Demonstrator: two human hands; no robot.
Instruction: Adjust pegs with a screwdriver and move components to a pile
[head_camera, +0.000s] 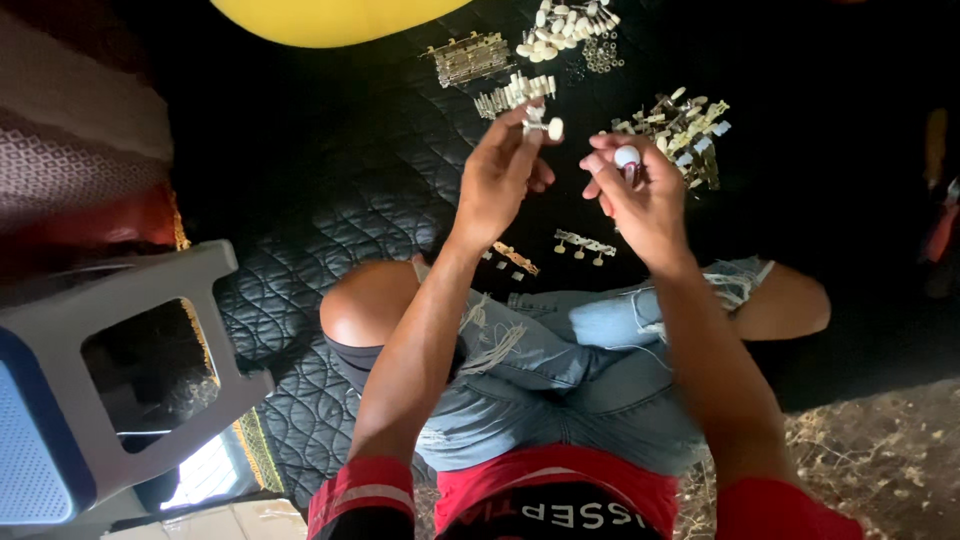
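My left hand is raised over the black quilted mat and pinches a small metal peg with a white knob. My right hand is close beside it, fingers closed on a small white round knob. The two hands almost touch. Below them I sit cross-legged in torn jeans.
On the mat lie a heap of white knobs, rows of metal plates, a tangle of assembled pegs, and two short strips near my knees. A grey plastic stool stands at left. A yellow round object is at the top.
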